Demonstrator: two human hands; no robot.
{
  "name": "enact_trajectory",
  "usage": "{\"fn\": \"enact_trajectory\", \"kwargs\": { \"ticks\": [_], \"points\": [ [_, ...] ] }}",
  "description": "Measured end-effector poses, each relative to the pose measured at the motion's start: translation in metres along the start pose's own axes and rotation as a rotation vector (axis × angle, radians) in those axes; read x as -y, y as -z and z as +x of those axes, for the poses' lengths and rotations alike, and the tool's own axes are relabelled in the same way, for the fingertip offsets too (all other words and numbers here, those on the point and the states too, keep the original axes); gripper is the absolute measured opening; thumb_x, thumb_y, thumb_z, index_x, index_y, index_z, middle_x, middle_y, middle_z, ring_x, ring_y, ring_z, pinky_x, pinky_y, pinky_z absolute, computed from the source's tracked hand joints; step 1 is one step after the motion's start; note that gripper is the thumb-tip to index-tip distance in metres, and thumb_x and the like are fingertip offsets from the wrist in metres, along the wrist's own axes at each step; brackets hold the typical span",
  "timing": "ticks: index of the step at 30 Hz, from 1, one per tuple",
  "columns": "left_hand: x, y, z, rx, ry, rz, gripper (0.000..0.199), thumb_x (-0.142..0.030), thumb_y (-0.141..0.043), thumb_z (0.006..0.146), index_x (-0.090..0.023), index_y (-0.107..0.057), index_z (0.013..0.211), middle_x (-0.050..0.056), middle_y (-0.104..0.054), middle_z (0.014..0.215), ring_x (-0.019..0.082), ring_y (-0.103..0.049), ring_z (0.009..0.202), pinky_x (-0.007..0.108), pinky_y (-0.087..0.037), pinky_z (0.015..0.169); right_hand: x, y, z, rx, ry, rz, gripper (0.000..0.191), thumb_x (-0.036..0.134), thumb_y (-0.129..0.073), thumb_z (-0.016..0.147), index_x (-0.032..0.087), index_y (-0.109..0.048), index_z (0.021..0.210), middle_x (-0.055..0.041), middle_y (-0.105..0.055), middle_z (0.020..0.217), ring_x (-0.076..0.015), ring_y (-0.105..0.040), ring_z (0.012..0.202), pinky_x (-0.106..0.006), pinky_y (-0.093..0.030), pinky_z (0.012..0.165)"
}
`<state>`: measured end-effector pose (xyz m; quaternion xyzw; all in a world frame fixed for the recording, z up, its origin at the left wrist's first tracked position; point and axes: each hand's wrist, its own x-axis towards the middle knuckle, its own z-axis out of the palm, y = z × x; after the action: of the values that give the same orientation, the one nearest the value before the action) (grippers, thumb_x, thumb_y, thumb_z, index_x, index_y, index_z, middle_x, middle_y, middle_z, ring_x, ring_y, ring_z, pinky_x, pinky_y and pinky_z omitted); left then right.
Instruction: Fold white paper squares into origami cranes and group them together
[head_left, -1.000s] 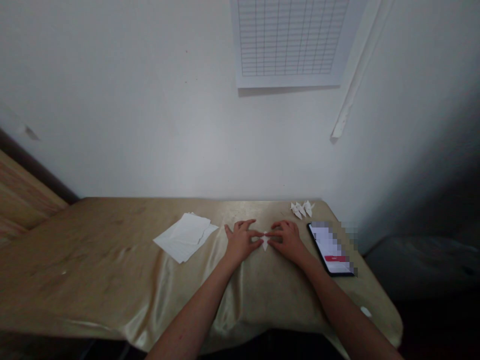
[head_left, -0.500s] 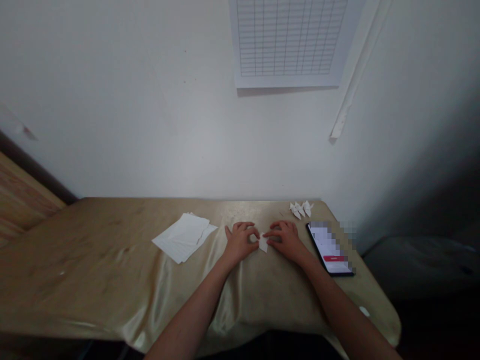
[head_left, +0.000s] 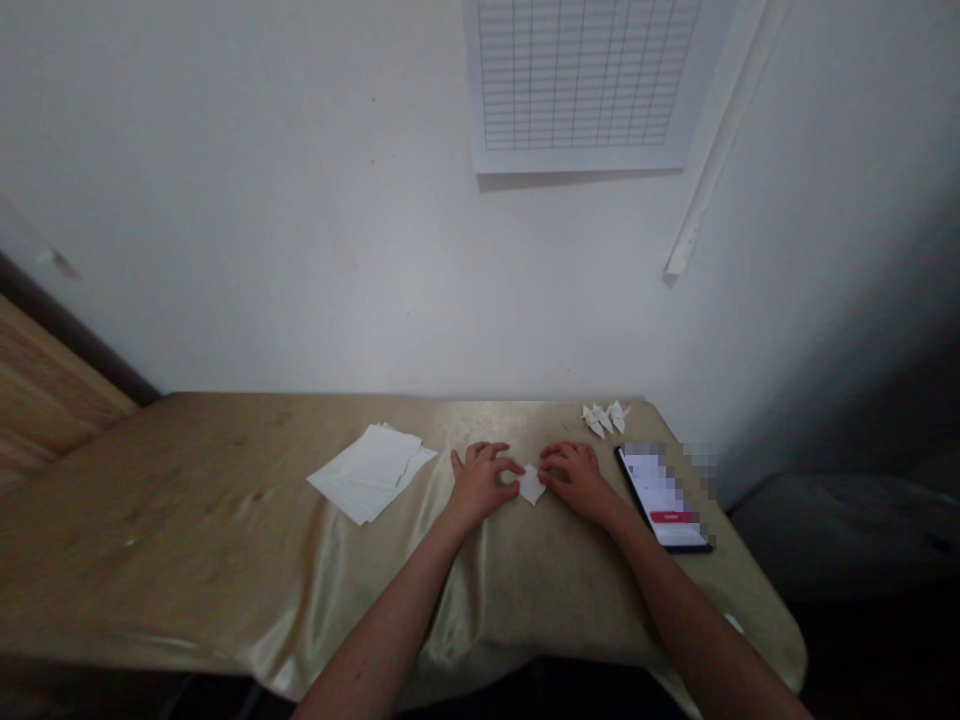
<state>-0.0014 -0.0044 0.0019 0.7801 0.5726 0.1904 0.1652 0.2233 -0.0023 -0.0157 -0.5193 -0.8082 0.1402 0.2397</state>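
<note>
A small folded piece of white paper lies on the cloth-covered table between my hands, one corner pointing toward me. My left hand has its thumb and index finger at the paper's left edge, the other fingers spread on the cloth. From the right, my right hand pinches the opposite edge with thumb and fingertips. Beyond it, several small folded white paper figures stand in a row near the table's back edge. To the left is a stack of white paper sheets.
A phone with a lit, partly blurred screen lies at the right of the table. A small pale object sits near the right front edge. Behind the table rises a white wall with a printed grid sheet.
The folded paper now shows wider between my hands. My right hand has shifted slightly right, so the fingertips of both hands are a little farther apart.
</note>
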Motion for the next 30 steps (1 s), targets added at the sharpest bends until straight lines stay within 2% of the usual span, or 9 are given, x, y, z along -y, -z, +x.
{"fn": "enact_trajectory", "kwargs": {
  "ticks": [5,9,12,15,19,22,25,27,30],
  "points": [
    [-0.001,0.003,-0.002,0.007,-0.018,0.029,0.024,-0.035,-0.078,0.079,-0.042,-0.077,0.102,-0.001,-0.059,0.143,0.035,-0.038,0.139,0.079,-0.007,0.111,0.002,0.004,-0.001,-0.012,0.023,0.035,0.014,0.026,-0.069,0.086,0.032,-0.077,0.096,-0.0024,-0.067,0.125,-0.0266,-0.050,0.126,-0.053,-0.027,0.112],
    [0.003,0.003,0.001,0.011,-0.131,0.015,0.023,-0.030,-0.077,0.080,-0.039,-0.077,0.102,-0.001,-0.063,0.140,0.033,-0.040,0.137,0.074,-0.010,0.115,0.005,0.008,-0.001,0.019,0.068,0.068,0.017,0.022,-0.066,0.088,0.033,-0.078,0.090,-0.0007,-0.071,0.118,-0.0258,-0.053,0.124,-0.059,-0.017,0.116],
    [0.005,0.002,0.004,0.036,-0.192,-0.031,0.017,-0.026,-0.075,0.083,-0.035,-0.078,0.097,-0.001,-0.071,0.127,0.029,-0.046,0.132,0.069,-0.009,0.118,0.007,0.009,-0.001,0.068,0.106,0.111,0.020,0.019,-0.063,0.089,0.032,-0.078,0.090,-0.0004,-0.074,0.109,-0.0233,-0.058,0.118,-0.060,-0.013,0.118],
    [0.004,0.002,0.003,0.077,-0.203,-0.064,0.013,-0.025,-0.072,0.085,-0.034,-0.079,0.093,0.000,-0.075,0.117,0.027,-0.051,0.126,0.069,-0.005,0.118,0.008,0.011,-0.002,0.084,0.099,0.139,0.018,0.020,-0.065,0.087,0.031,-0.078,0.091,-0.0014,-0.075,0.109,-0.0243,-0.059,0.118,-0.062,-0.009,0.118],
    [0.001,0.006,0.000,0.116,-0.172,-0.076,0.014,-0.033,-0.076,0.082,-0.036,-0.078,0.095,-0.002,-0.074,0.118,0.028,-0.050,0.128,0.071,-0.001,0.117,0.008,0.013,-0.003,0.104,0.074,0.168,0.010,0.027,-0.072,0.083,0.031,-0.078,0.089,-0.0016,-0.074,0.112,-0.0259,-0.058,0.121,-0.065,-0.007,0.118],
    [-0.001,0.010,-0.002,0.117,-0.163,-0.085,0.015,-0.037,-0.078,0.080,-0.036,-0.078,0.095,-0.003,-0.074,0.119,0.028,-0.050,0.128,0.071,0.000,0.116,0.006,0.013,-0.003,0.105,0.092,0.176,0.010,0.033,-0.078,0.079,0.032,-0.079,0.089,-0.0015,-0.073,0.114,-0.0268,-0.056,0.124,-0.063,-0.010,0.119],
    [-0.003,0.012,-0.003,0.120,-0.152,-0.096,0.014,-0.038,-0.079,0.079,-0.037,-0.078,0.093,-0.003,-0.074,0.118,0.027,-0.050,0.128,0.070,0.000,0.117,0.003,0.012,-0.003,0.097,0.123,0.179,0.013,0.036,-0.081,0.076,0.033,-0.079,0.089,-0.0014,-0.074,0.113,-0.0281,-0.054,0.127,-0.059,-0.021,0.118],
    [-0.004,0.013,-0.003,0.121,-0.145,-0.099,0.014,-0.038,-0.080,0.078,-0.036,-0.078,0.092,-0.002,-0.074,0.118,0.027,-0.050,0.128,0.069,0.000,0.117,0.001,0.011,-0.003,0.088,0.138,0.177,0.012,0.035,-0.081,0.076,0.033,-0.080,0.088,-0.0014,-0.075,0.111,-0.0283,-0.053,0.128,-0.055,-0.028,0.115],
    [-0.003,0.012,-0.003,0.120,-0.146,-0.103,0.015,-0.039,-0.082,0.077,-0.035,-0.079,0.091,-0.002,-0.074,0.118,0.027,-0.050,0.127,0.068,0.000,0.117,0.001,0.012,-0.003,0.076,0.151,0.167,0.009,0.033,-0.080,0.078,0.033,-0.080,0.086,-0.0012,-0.075,0.110,-0.0277,-0.051,0.129,-0.052,-0.033,0.113]
  ]
}}
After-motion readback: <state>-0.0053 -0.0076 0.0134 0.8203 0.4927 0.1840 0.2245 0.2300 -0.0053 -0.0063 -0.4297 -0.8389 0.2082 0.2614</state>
